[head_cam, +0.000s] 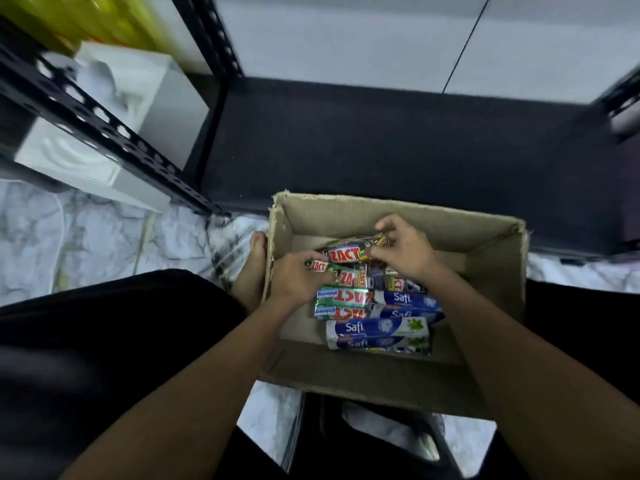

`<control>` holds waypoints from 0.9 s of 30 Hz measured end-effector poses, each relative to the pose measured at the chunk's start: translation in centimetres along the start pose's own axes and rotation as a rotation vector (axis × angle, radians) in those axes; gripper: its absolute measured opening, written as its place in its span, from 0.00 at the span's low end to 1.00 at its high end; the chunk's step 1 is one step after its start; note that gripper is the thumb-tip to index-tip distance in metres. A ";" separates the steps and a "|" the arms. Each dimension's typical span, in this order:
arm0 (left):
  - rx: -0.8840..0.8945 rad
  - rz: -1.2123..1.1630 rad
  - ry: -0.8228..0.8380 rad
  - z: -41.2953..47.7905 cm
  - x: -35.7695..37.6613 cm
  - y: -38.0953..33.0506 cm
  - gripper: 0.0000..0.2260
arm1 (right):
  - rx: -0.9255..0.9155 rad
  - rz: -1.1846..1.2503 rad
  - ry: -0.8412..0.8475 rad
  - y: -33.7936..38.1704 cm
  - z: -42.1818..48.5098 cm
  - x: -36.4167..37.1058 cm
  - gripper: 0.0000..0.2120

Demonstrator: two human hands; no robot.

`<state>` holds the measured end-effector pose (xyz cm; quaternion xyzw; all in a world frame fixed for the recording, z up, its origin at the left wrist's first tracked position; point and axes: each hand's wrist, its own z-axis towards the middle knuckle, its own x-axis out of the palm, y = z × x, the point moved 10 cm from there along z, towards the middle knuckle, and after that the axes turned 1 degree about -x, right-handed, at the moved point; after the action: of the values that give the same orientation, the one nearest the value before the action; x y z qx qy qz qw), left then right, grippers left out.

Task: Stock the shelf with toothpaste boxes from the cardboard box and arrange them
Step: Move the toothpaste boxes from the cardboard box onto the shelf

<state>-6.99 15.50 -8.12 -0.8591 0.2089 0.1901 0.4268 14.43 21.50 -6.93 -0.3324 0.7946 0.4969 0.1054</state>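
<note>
Both hands are down in the cardboard box [398, 207], which sits on the marble floor [104, 237] just before the dark bottom shelf board [381, 140]. The right hand [405, 252] pinches the right end of the topmost ZACT toothpaste box [346, 253]. The left hand [298, 280] curls its fingers over what looks like the same box's left end, though blur leaves that uncertain. To lift it well, keep both ends level and raise it straight, clear of the Safi boxes [377, 329] packed nearer the person. Then carry it forward over the far wall.
</note>
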 end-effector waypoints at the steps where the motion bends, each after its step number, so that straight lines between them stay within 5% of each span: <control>1: 0.033 0.054 0.002 -0.3 -0.8 -1.1 0.13 | -0.042 -0.026 -0.021 1.1 -0.7 -0.8 0.20; 15: 0.557 0.230 -0.209 -13.6 -16.5 -21.3 0.13 | -0.490 -0.060 -0.379 19.1 -16.4 -16.2 0.13; 24: 0.829 0.029 -0.348 -28.9 -28.1 -30.9 0.12 | -0.812 0.070 -0.487 32.4 -29.4 -23.4 0.18; 27: 0.905 -0.059 -0.394 -33.9 -31.6 -33.2 0.13 | -0.879 0.141 -0.478 35.3 -32.3 -25.4 0.12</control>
<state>-11.25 12.39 48.62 -0.5408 0.1613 0.2270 0.7937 16.55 14.53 46.77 -0.1675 0.4843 0.8528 0.1007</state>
